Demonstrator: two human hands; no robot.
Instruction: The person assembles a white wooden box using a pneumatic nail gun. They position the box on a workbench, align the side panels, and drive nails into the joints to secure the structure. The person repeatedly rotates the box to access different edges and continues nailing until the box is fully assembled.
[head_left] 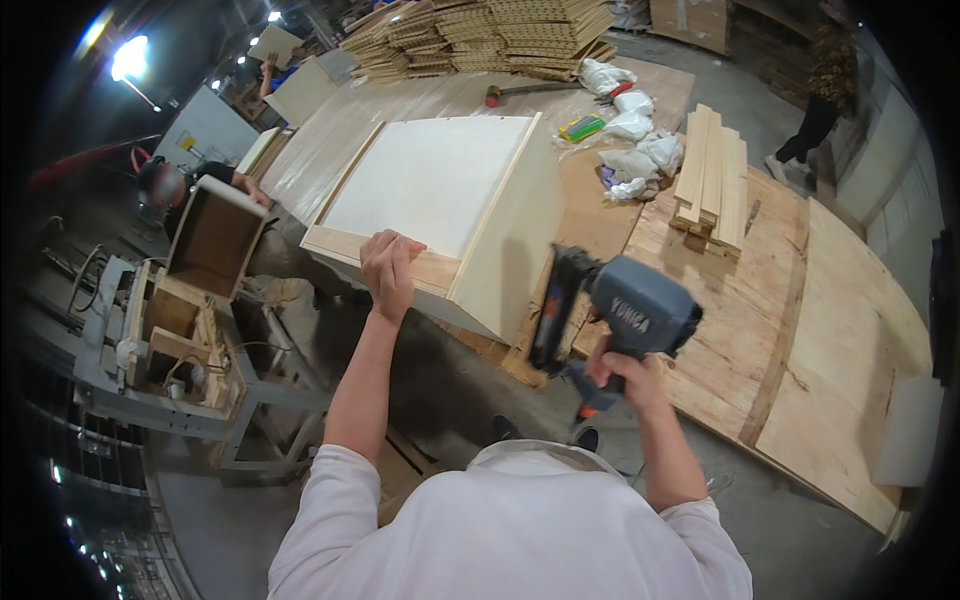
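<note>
A pale wooden box (420,185) with a white recessed panel and a wooden rim rests on the worktable in front of me. My left hand (390,268) is closed on the near rail of its rim, with the fingers bent over the wood. To the right of the box, my right hand (628,368) grips the handle of a dark grey and black nail gun (640,305). The tool is held in the air, slightly blurred, with its long black nose (553,310) pointing down beside the box. It appears apart from the box.
Thin wooden slats (712,180) lie stacked on plywood (720,310) at right. Beyond the box are white plastic bags (630,125), a mallet (494,96) and piled slatted panels (480,40). At left a co-worker (165,190) handles a wooden drawer (215,240) near a metal-framed bench (240,420). Another person (815,110) stands far right.
</note>
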